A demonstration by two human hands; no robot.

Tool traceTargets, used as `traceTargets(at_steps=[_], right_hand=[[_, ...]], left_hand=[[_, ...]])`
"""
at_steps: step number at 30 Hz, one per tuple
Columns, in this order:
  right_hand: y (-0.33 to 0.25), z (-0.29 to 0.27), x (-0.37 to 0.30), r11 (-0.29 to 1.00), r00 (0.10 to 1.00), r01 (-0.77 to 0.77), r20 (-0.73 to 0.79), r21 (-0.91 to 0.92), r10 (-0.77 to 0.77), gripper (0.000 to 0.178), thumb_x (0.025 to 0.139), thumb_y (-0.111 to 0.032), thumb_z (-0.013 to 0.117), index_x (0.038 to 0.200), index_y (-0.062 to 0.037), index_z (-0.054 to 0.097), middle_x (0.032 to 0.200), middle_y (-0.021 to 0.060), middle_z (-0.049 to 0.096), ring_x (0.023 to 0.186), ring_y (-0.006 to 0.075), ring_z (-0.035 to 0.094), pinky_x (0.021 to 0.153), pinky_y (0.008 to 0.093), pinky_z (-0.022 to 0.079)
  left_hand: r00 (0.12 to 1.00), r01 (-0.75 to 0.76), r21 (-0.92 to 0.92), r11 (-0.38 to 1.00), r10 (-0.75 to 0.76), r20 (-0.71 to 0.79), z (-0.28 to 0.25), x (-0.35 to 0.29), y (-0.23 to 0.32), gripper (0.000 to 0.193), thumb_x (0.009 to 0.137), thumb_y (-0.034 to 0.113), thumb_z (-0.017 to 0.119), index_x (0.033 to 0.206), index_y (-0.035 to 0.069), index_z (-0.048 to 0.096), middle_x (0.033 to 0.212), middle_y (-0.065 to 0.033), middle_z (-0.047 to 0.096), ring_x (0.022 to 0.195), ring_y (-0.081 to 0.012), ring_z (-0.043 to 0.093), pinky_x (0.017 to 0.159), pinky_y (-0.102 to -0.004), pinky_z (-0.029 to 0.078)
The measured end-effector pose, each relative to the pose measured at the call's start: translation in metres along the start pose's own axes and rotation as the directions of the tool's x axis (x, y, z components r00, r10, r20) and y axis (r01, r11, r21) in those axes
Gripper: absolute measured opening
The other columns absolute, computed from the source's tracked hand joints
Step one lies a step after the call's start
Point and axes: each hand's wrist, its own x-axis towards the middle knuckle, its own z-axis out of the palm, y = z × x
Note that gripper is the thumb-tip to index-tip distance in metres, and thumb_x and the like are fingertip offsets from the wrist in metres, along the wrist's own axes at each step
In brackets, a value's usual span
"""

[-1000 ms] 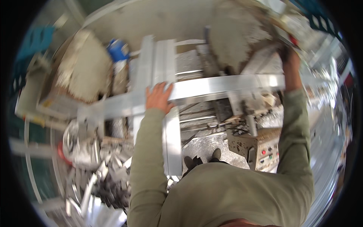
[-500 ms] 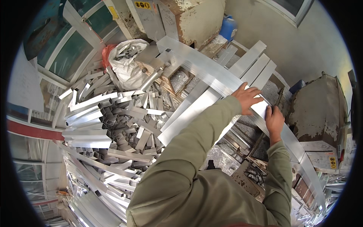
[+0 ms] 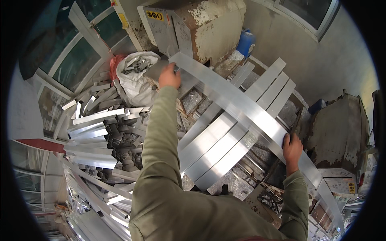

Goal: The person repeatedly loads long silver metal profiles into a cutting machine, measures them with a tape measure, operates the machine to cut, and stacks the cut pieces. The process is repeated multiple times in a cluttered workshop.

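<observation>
A long, wide silver aluminium profile (image 3: pixel 233 102) lies diagonally from far left to near right, crossing over several shorter flat aluminium bars (image 3: pixel 219 138). At its far left end my left hand (image 3: pixel 169 77) is closed on the profile, the arm stretched out, with part of the fingers hidden. My right hand (image 3: pixel 292 149) grips the near edge of the same profile toward the right, fingers bent over it. The shorter bars lie side by side underneath and stick out on both sides of the long piece.
A large heap of aluminium offcuts (image 3: pixel 96 132) fills the left side, beside a white sack (image 3: pixel 138 82) of scraps. Worn machine housings stand at the back (image 3: pixel 219 30) and right (image 3: pixel 339 132). A blue jug (image 3: pixel 246 43) sits by the wall.
My left hand has moved from the middle of the long profile to its far left end. My right hand stays at nearly the same spot on the edge.
</observation>
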Motion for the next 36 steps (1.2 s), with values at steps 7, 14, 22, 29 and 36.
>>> traceTargets(at_steps=[7,14,22,29,36], right_hand=[[-0.006,-0.004,0.002,0.999,0.999,-0.026,0.024,-0.031,0.026,0.039,0.111,-0.042,0.056,0.100,-0.0065,0.067,0.099,0.0180,0.071,0.099,0.0442,0.067,0.089,0.0578,0.049],[0.000,-0.001,0.002,1.000,1.000,-0.018,-0.012,-0.024,0.018,0.032,0.102,-0.039,0.063,0.102,-0.0076,0.070,0.098,0.0174,0.073,0.098,0.0434,0.067,0.087,0.0582,0.049],[-0.006,-0.019,0.004,0.996,0.996,-0.086,0.012,0.025,0.085,0.033,0.101,-0.040,0.065,0.097,-0.0080,0.073,0.096,0.0145,0.074,0.097,0.0401,0.068,0.089,0.0548,0.048],[-0.007,-0.022,0.000,0.998,0.998,-0.056,0.037,0.031,0.055,0.038,0.106,-0.041,0.059,0.102,-0.0050,0.072,0.099,0.0169,0.073,0.099,0.0413,0.068,0.093,0.0557,0.048],[-0.005,-0.022,-0.001,0.997,0.997,-0.070,0.020,0.026,0.069,0.041,0.103,-0.045,0.061,0.103,-0.0066,0.077,0.101,0.0189,0.078,0.097,0.0420,0.071,0.090,0.0577,0.050]], left_hand=[[0.812,-0.121,-0.713,0.690,-0.344,-0.471,-0.084,0.139,0.082,0.045,0.086,0.025,0.086,0.117,-0.003,0.069,0.113,-0.0238,0.077,0.107,-0.0414,0.076,0.098,-0.0462,0.058],[0.954,0.097,-0.131,0.987,-0.130,-0.271,-0.032,0.278,0.093,0.065,0.085,0.042,0.083,0.125,-0.007,0.073,0.128,-0.0303,0.076,0.125,-0.0470,0.070,0.107,-0.0517,0.055],[0.968,0.236,-0.922,0.305,-0.157,0.196,-0.004,-0.075,0.229,0.066,0.108,0.031,0.076,0.155,-0.007,0.049,0.146,-0.0183,0.061,0.131,-0.0250,0.061,0.114,-0.0416,0.052],[0.083,0.919,-0.107,-0.380,-0.078,0.994,0.019,-0.325,0.274,0.089,0.099,0.057,0.081,0.167,0.015,0.043,0.174,-0.0053,0.041,0.166,-0.0358,0.023,0.131,-0.0635,0.021],[0.197,0.899,-0.206,-0.387,-0.062,0.978,0.049,-0.299,0.349,0.087,0.095,0.056,0.083,0.162,0.016,0.045,0.170,-0.0017,0.045,0.157,-0.0269,0.035,0.122,-0.0638,0.027]])
